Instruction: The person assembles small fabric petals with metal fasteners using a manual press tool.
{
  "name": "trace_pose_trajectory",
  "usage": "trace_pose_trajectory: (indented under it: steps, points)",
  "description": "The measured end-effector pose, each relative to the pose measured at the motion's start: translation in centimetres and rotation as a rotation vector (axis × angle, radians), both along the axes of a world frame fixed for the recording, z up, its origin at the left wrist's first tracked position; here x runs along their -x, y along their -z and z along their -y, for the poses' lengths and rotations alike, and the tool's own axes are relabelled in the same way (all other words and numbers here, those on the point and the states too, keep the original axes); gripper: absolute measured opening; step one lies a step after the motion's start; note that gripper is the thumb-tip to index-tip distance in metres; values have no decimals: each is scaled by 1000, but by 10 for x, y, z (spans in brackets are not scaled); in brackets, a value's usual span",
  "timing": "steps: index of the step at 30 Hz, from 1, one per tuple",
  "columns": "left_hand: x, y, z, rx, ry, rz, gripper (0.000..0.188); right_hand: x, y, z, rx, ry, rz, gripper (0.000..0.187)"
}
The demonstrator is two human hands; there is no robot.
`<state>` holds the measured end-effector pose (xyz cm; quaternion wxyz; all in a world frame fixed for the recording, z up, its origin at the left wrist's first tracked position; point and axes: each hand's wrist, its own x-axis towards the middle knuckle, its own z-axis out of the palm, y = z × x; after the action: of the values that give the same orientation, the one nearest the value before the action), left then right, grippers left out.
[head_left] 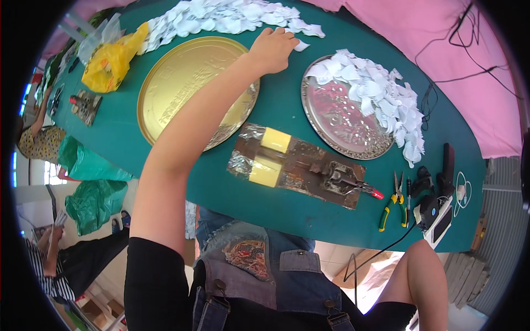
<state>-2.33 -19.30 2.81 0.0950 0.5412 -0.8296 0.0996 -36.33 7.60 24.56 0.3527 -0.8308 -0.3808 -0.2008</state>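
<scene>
My left hand (pixel 274 51) reaches over the far middle of the green table with curled fingers. It is beside the edge of a long heap of white petal-shaped pieces (pixel 221 16). One loose white piece (pixel 301 46) lies right by the fingers; the fingertips are hidden, so whatever they grip does not show. Under my left forearm lies a round gold tray (pixel 160 105) with raised marks. To the right, a round silver tray (pixel 331 110) carries more white pieces (pixel 381 94), some spilling past its rim. My right arm (pixel 422 276) is bent at the near right, its hand out of sight.
A brown board (pixel 309 190) holds a red-tipped toggle clamp (pixel 345 179) and yellow blocks (pixel 265 171). Pliers (pixel 393 204), a black corded device (pixel 426 209) and cables lie right. A yellow bag (pixel 107 63) sits far left. Two other people (pixel 41 140) are at the left.
</scene>
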Motion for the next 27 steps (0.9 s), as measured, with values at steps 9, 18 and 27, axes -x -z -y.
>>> trace_pose_trajectory:
  steps: [9,18,27]
  points:
    - [11,32,64,86,77,83,35,43,-2,1,-65,62,2,37]
    - [6,-35,-48,-322,333,-658,14,59,-5,5,-140,52,20,45]
    - [-12,-78,-201,-760,580,-350,10,92,54,73,-914,919,178,22]
